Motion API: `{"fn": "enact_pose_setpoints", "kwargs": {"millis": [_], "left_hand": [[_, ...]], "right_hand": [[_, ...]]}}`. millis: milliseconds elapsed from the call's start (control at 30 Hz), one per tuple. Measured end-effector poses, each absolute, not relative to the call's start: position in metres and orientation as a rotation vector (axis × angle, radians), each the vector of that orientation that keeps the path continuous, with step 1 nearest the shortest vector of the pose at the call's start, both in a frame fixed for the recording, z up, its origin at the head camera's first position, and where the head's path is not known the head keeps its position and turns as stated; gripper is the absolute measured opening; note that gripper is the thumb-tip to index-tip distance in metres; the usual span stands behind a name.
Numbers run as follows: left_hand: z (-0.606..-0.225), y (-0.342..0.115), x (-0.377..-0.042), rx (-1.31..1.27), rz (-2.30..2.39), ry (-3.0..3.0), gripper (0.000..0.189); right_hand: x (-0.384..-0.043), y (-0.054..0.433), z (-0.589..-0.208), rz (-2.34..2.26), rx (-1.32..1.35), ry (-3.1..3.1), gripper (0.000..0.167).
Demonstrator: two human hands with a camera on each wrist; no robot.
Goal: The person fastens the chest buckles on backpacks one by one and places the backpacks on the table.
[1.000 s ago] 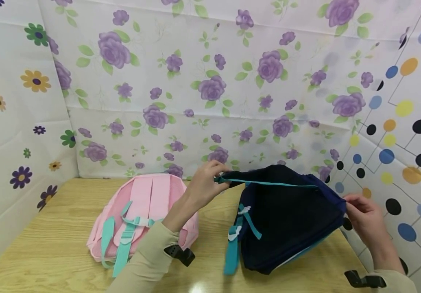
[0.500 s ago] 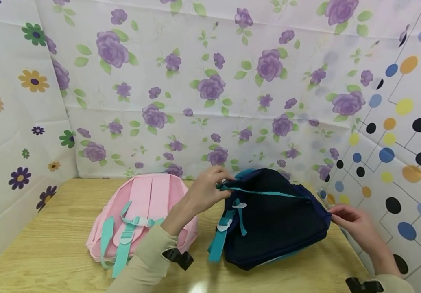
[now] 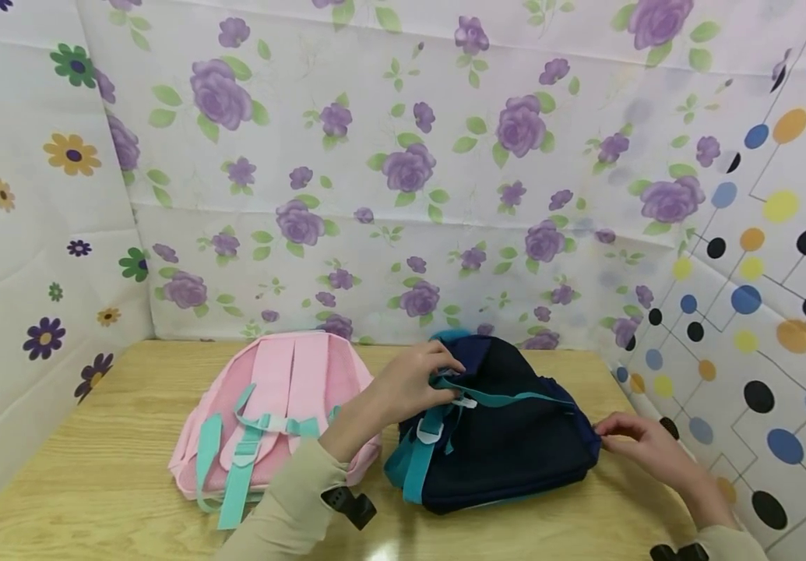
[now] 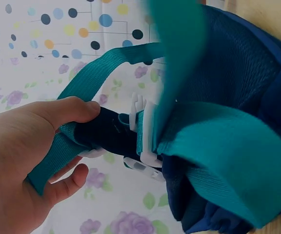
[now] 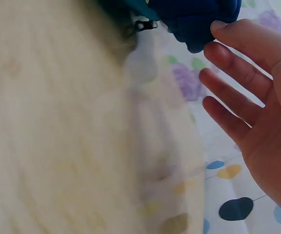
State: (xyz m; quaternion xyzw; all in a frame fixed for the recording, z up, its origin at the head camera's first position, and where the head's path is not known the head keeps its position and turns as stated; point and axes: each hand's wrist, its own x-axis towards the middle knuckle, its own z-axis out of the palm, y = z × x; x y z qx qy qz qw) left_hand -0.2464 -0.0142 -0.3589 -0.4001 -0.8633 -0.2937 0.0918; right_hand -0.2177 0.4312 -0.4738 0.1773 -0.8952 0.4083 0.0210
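Note:
A dark navy backpack with teal straps lies on the table, right of centre in the head view. My left hand grips its dark shoulder strap and teal webbing near the upper left; the left wrist view shows the thumb over the navy strap end, beside white plastic buckles. At the bag's right corner my right hand pinches the navy fabric between thumb and forefinger. In the right wrist view that corner sits at the fingertips, the other fingers extended. The bag's front side is hidden underneath.
A pink backpack with mint straps lies on the wooden table, to the left of my left forearm. A flowered cloth wall stands behind the table, and a dotted cloth wall rises at the right edge.
The navy backpack has come down and left, lying flatter on the table. My right hand has moved left and lower with its corner; my left hand has shifted slightly right and down.

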Motion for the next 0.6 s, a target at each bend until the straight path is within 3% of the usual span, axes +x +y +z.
{"fn": "enact_pose_setpoints", "kwargs": {"millis": [200,600], "left_hand": [[-0.365,-0.004,-0.246,-1.196,-0.816,-2.596,0.032],[-0.371,0.016,-0.239,-1.254,-0.810,-2.639,0.043]], "right_hand": [[-0.223,0.426,-0.486,1.067,0.471,-2.842,0.004],[-0.227,0.426,-0.489,0.918,0.462,-2.880,0.009]]}}
